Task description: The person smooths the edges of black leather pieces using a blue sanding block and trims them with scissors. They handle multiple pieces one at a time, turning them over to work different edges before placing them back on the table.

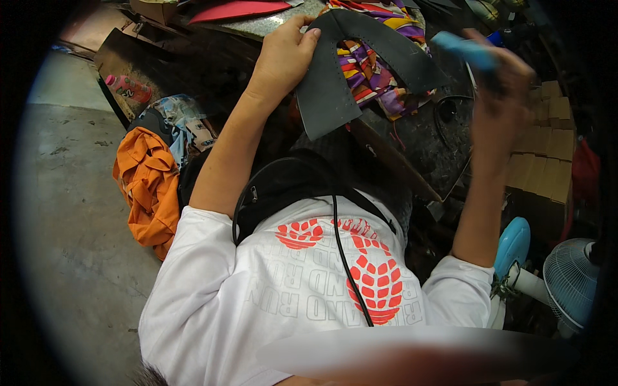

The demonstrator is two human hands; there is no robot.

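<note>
- Held up over the dark tabletop (449,147), at upper centre: black sheet piece (326,98), forked into two limbs opening toward the body, with small holes along the inner edge.
- Gripped near the top of its left limb by the left hand (286,56), thumb on the upper face, remaining fingers partly hidden.
- Raised to the right, apart from the piece: right hand (505,80), motion-blurred, fingers curled around a blue object (465,50); kind not readable through the blur.
- Visible through the fork and past the right limb: multicoloured patterned cloth (368,74), partly covered by the piece.
- Beyond the left hand: red sheet (238,9), near a speckled grey slab (273,26).
- Off to the left: pink bottle (131,89), light-blue cloth (185,122), orange cloth (148,186) hanging nearer.
- Off to the right: stacked cardboard boxes (544,151); nearer, fan (570,280).
- Hanging across the white shirt (199,296): black cable (335,225).
- At the lower edge: blurred pale shape (360,350), blocking part of the shirt.
</note>
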